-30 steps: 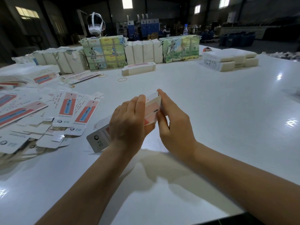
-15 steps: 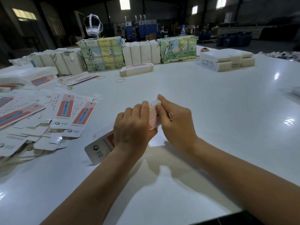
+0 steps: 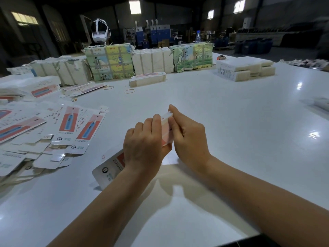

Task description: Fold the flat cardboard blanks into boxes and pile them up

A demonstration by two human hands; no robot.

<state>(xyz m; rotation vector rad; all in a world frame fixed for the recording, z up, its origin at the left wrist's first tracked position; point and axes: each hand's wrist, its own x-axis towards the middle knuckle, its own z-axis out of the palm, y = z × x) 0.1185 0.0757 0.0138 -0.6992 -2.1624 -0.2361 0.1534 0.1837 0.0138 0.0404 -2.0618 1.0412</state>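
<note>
Near edge, white table [image 3: 222, 122]: both forearms reach in.
Left hand [image 3: 144, 145]: fingers curled over long white-and-red printed cardboard blank [image 3: 111, 169], gripping it just above tabletop.
Right hand [image 3: 188, 138]: fingertips pinch blank's far end flap.
Left side: loose spread of flat printed blanks [image 3: 69, 129].
Mid-table: yellow rubber band [image 3: 129, 91], short stack of blanks [image 3: 147, 80].
Far edge: strapped paper-wrapped bundles [image 3: 153, 62].

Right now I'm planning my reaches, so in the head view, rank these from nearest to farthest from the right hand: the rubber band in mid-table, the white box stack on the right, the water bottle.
From the right hand:
1. Rubber band, ahead and to the left on the table.
2. White box stack, far right of the table.
3. Water bottle, beyond the table's far edge, behind the wrapped bundles.
</note>
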